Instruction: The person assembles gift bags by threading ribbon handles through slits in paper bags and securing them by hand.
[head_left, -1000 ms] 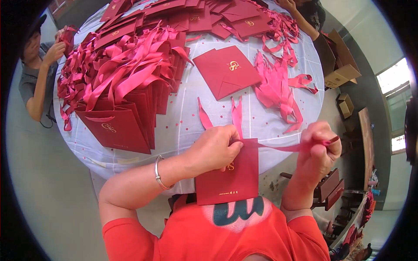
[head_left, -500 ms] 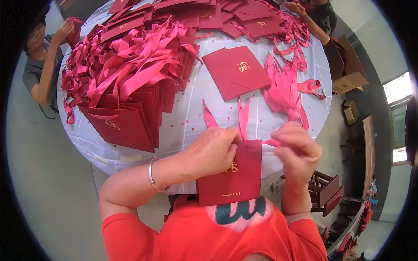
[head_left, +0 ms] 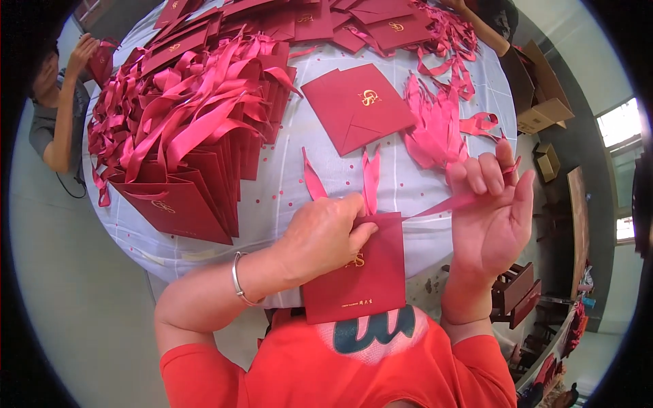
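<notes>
A flat dark red paper gift bag (head_left: pixel 355 294) rests against my red shirt at the table's near edge. My left hand (head_left: pixel 323 239) pinches its top edge, thumb on the front face. Two pink ribbon ends (head_left: pixel 371 182) stick up beyond the top of the bag. To the right, a pink ribbon (head_left: pixel 439 205) stretches taut from the bag's top to my right hand (head_left: pixel 491 211), which is raised with the palm turned up and fingers curled around the ribbon. The ribbon's tip shows past the fingers.
Standing bags with ribbon handles (head_left: pixel 180 204) crowd the left of the white-covered table (head_left: pixel 272 214). A flat bag (head_left: pixel 357 109) lies beyond my hands, beside loose pink ribbons (head_left: pixel 435 122). More bags (head_left: pixel 313 24) pile at the back. Two people work across the table; cardboard boxes (head_left: pixel 544 109) stand right.
My right hand has moved right and upward, turning palm up and drawing the ribbon out longer. My left hand stays on the bag's top edge. The view has shifted slightly.
</notes>
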`<state>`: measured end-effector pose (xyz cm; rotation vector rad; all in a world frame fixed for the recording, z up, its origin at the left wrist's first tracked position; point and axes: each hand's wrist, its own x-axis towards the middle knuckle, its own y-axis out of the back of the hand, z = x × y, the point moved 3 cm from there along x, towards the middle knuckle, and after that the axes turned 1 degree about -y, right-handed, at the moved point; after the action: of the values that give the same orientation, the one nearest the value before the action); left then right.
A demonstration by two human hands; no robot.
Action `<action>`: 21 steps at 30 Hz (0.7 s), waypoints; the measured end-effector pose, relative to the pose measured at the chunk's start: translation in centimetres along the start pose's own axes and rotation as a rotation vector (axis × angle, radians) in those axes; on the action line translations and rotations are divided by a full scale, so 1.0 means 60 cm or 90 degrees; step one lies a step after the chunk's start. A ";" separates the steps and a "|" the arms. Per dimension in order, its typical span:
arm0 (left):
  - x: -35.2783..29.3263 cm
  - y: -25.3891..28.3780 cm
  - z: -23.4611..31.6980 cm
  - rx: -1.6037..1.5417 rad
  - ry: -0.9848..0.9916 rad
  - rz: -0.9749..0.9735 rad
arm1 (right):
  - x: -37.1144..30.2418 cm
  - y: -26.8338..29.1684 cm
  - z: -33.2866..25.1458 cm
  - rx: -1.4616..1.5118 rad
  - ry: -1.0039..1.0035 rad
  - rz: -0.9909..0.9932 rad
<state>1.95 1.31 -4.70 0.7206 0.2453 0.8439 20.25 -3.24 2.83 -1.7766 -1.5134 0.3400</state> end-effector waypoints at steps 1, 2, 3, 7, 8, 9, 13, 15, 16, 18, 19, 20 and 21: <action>0.000 0.001 0.001 0.001 -0.002 0.000 | 0.001 0.001 0.000 0.000 0.002 0.000; 0.001 0.001 0.001 -0.015 0.004 -0.001 | 0.002 0.007 0.002 0.012 0.021 0.008; 0.002 0.001 0.001 -0.030 0.010 -0.003 | 0.003 0.012 0.003 0.023 0.040 0.017; -0.003 0.002 0.004 -0.019 0.012 -0.003 | -0.003 0.020 0.001 -0.115 0.058 -0.011; -0.002 0.000 0.003 -0.012 0.003 -0.002 | -0.011 0.014 0.000 -0.177 0.081 0.008; -0.002 -0.001 0.003 -0.004 -0.005 -0.001 | -0.020 0.008 -0.003 -0.271 0.120 0.035; -0.005 0.004 0.003 -0.012 0.007 -0.028 | -0.030 -0.018 -0.010 -0.684 0.290 -0.211; -0.006 0.003 0.001 -0.013 0.026 -0.043 | -0.029 -0.021 -0.011 -0.651 0.335 -0.254; -0.006 0.004 0.002 -0.014 0.027 -0.043 | -0.026 -0.012 -0.016 -0.591 0.333 -0.216; -0.004 0.007 0.005 -0.025 0.022 -0.047 | -0.017 -0.004 -0.024 -0.503 0.348 -0.132; -0.004 0.007 0.006 -0.025 0.021 -0.048 | -0.013 0.002 -0.025 -0.448 0.311 -0.137; -0.005 0.008 0.006 -0.032 0.010 -0.048 | -0.009 0.008 -0.024 -0.392 0.274 -0.143; -0.005 0.009 0.006 -0.039 -0.002 -0.047 | -0.008 0.003 -0.017 -0.379 0.235 -0.143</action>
<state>1.60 1.14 -4.10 0.6512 0.2415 0.7769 20.93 -4.06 3.27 -1.9344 -1.6118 -0.5807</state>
